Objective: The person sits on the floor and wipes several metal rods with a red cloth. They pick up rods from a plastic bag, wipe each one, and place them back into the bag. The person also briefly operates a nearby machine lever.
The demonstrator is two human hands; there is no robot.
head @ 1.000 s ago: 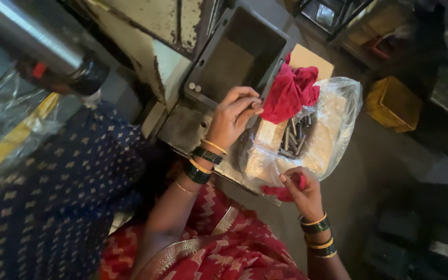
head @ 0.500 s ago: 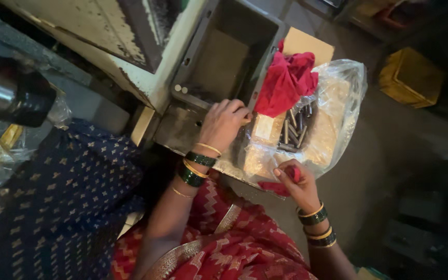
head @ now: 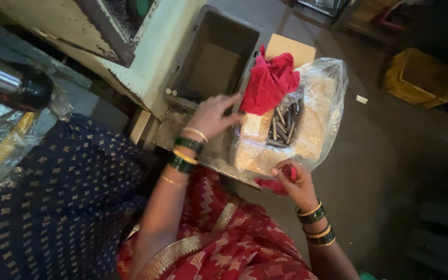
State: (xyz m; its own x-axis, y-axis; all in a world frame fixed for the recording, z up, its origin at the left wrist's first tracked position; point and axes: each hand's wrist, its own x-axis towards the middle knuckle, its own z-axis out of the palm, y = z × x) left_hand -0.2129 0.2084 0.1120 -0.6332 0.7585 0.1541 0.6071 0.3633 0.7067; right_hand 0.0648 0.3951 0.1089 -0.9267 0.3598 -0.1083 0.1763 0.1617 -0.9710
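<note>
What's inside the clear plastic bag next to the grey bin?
Inside the clear plastic bag lie dark metal rods in a pale box. A red cloth drapes over the bag's top, covering whatever lies beneath it.

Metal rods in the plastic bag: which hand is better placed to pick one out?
Probably the left hand: open, right beside the metal rods. The right hand is closed on red cloth at the bag's near edge.

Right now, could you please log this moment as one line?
left hand: by red cloth | right hand: holding red rag | clear plastic bag: metal pins
</note>
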